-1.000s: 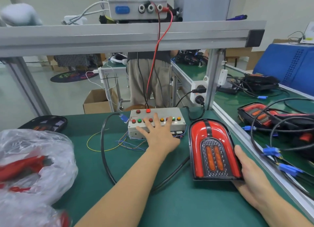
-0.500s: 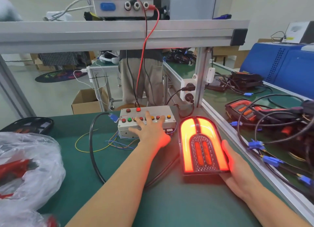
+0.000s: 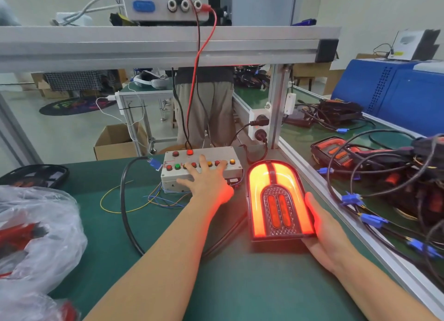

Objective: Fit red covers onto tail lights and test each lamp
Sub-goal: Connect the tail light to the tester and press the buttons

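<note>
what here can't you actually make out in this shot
Head view:
- Which button on the button box is pressed: left hand covers several.
- Right hand fingers: under the lit tail light.
- Plastic bag contents: crinkled film, frame edge.

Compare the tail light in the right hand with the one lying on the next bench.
The held tail light glows bright orange-red; the bench tail light is unlit. The held one is gripped by the right hand, face clear; the other lies under black cables. Both have red covers.
</note>
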